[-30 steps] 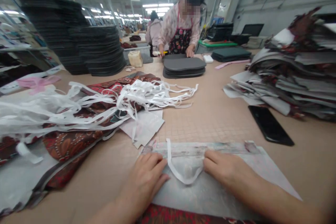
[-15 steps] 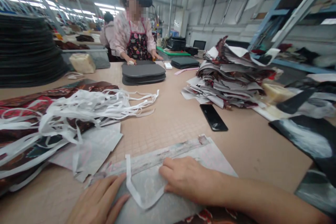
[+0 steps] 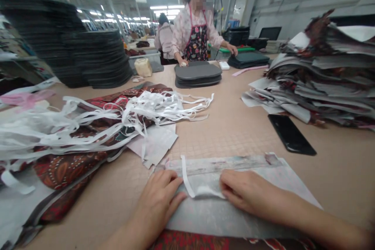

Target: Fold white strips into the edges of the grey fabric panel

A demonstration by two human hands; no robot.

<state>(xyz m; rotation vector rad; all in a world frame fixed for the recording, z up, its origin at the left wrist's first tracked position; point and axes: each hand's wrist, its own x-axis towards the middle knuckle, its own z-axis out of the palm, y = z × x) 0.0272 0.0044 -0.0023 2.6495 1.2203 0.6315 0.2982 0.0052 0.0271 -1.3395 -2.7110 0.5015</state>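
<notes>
My left hand [image 3: 158,203] lies flat on a translucent white non-woven sheet [image 3: 222,218], beside a narrow white strap [image 3: 187,175]. My right hand [image 3: 249,191] rests on the same sheet, its fingertips against the strap's flattened loop. A grey-and-white strip with a patterned edge [image 3: 222,162] runs along the sheet's far side. Red patterned fabric [image 3: 187,240] shows beneath its near edge. Neither hand visibly grips anything.
A tangle of white straps [image 3: 125,111] lies on red paisley fabric [image 3: 64,170] to the left. A black phone [image 3: 291,134] and a tall fabric stack [image 3: 322,82] sit right. Ahead, a co-worker [image 3: 196,27] stands behind dark grey pads [image 3: 197,74].
The strap's hanging U-shaped loop is now folded flat against the sheet by my right fingertips. My head has turned back from the right, and the co-worker's hands have shifted.
</notes>
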